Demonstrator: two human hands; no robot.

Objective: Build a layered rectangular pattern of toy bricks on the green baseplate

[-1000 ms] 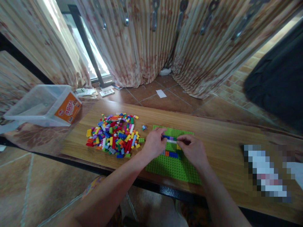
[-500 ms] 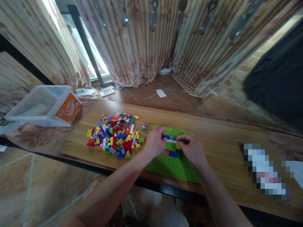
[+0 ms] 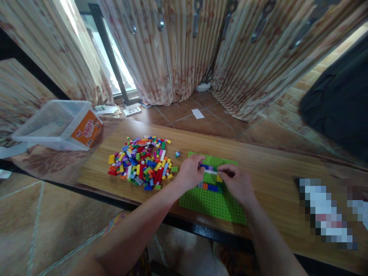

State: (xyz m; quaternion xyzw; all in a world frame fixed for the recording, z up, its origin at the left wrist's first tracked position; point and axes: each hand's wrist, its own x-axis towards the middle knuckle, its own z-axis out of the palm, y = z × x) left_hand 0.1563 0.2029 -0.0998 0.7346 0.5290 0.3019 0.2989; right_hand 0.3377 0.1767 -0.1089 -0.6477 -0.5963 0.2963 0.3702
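A green studded baseplate [image 3: 212,207] lies on the wooden table, with a rectangular outline of coloured bricks built on it. Across its upper part runs a long white brick [image 3: 211,172], just below a row of blue, purple and green bricks [image 3: 211,168]. The thumb and fingertips of my right hand [image 3: 237,182] pinch the white brick's right end. My left hand [image 3: 189,173] is curled at the left end of the build; what its fingers hold is hidden. Orange and blue bricks [image 3: 212,188] form the lower side, and a yellow brick [image 3: 219,178] shows beside my right fingers.
Left of the baseplate spreads a heap of loose bricks [image 3: 143,163]. A small blue-and-white piece [image 3: 178,154] lies between them. A clear plastic bin [image 3: 57,134] with an orange label stands far left. At the right is a blurred-out object [image 3: 326,212].
The whole view has shifted slightly as my head moved. Both hands keep the same place over the build, with my right fingers still at the white brick's end.
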